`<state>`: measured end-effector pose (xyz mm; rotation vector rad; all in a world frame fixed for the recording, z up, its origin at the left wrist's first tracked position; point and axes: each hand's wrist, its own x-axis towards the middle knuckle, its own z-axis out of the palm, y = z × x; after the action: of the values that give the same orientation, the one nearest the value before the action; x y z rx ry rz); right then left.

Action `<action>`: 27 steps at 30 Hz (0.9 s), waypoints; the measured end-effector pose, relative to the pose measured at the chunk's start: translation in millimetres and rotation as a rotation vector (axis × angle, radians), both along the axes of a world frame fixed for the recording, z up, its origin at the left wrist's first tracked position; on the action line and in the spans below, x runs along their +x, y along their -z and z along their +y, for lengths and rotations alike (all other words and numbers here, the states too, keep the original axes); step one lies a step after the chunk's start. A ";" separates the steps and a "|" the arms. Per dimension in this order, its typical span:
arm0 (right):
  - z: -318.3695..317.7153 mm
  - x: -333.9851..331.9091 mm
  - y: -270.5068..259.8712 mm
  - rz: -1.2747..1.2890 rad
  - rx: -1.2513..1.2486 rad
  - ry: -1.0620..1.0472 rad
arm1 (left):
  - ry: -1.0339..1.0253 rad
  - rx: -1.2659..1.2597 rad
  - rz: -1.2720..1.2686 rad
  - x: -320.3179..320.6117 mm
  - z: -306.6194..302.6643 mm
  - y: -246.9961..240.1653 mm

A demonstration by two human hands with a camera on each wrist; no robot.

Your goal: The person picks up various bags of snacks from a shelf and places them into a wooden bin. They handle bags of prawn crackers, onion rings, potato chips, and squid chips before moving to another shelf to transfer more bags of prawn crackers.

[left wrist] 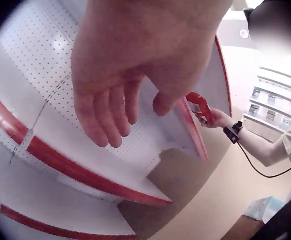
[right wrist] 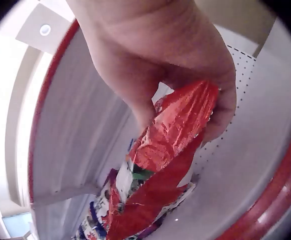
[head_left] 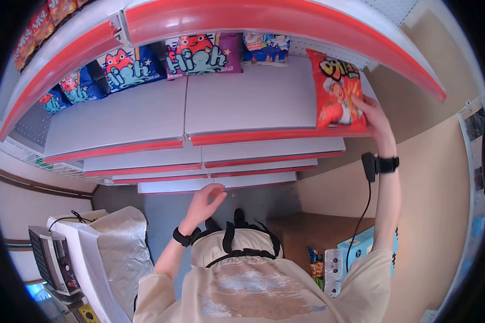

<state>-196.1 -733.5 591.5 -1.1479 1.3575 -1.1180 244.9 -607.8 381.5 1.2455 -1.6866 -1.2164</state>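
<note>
My right hand (head_left: 373, 116) grips a red snack bag (head_left: 335, 91) by its right side, thumb across the front. The bag stands upright at the right end of the shelf (head_left: 253, 102), its base close to the red front edge. In the right wrist view the bag's crinkled red side (right wrist: 180, 127) lies between my thumb and fingers. My left hand (head_left: 206, 203) hangs in front of the lower shelves, holding nothing. In the left wrist view the left hand's fingers (left wrist: 103, 115) are loosely bent.
Purple and blue snack bags (head_left: 202, 56) line the back of the same shelf, with a smaller blue bag (head_left: 266, 49) nearest the red one. An upper shelf's red edge (head_left: 253, 16) overhangs. Low on the right sits a light blue box (head_left: 364, 245); a covered table (head_left: 113, 242) stands left.
</note>
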 end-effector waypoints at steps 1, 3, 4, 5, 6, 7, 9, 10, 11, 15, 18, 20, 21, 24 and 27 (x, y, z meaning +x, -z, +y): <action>15.0 4.1 -2.1 0.009 -0.003 0.009 | 0.009 -0.003 0.009 -6.0 -5.0 -5.4; 46.7 25.7 -4.2 0.107 -0.052 -0.055 | 0.091 -0.075 0.024 -16.9 -11.8 -16.7; 61.2 39.1 -2.7 0.146 -0.052 -0.053 | 0.096 -0.073 0.031 -21.5 -15.0 -22.4; 73.7 54.0 0.4 0.185 -0.052 -0.053 | 0.163 -0.085 0.064 -26.2 -18.3 -28.0; 82.9 69.8 6.3 0.207 -0.037 -0.077 | 0.228 -0.096 0.098 -31.1 -20.5 -32.8; 90.7 84.9 14.4 0.227 -0.021 -0.101 | 0.230 -0.093 0.103 -36.1 -21.6 -37.0; 101.6 107.6 39.9 0.142 0.038 -0.151 | 0.299 -0.032 0.252 -44.8 -23.1 -44.7; 105.9 117.2 54.6 0.135 0.012 -0.174 | 0.301 -0.031 0.251 -48.1 -23.8 -47.8; 109.4 126.5 68.4 0.128 -0.014 -0.198 | 0.331 -0.003 0.324 -51.1 -24.6 -50.2; 117.8 160.4 108.8 0.093 -0.019 -0.221 | 0.241 0.036 0.323 -52.2 -24.0 -48.7; 121.1 177.6 111.0 0.188 0.016 -0.286 | 0.159 0.072 0.362 -44.5 -24.0 -43.8; 120.1 185.7 108.8 0.252 0.008 -0.347 | 0.115 0.127 0.407 -38.3 -21.6 -40.9; 119.4 188.9 107.4 0.316 -0.004 -0.404 | 0.077 0.179 0.449 -34.6 -20.1 -39.5; 107.6 189.1 80.2 0.403 -0.075 -0.407 | -0.003 0.228 0.441 -17.3 -13.5 -33.3; 81.1 178.0 38.8 0.364 -0.238 -0.208 | -0.075 0.285 0.483 -0.4 -4.4 -30.7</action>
<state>-18.1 -652.4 552.7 -1.6906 1.3602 -0.9678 244.6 -612.2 412.2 1.0508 -1.1363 -1.5984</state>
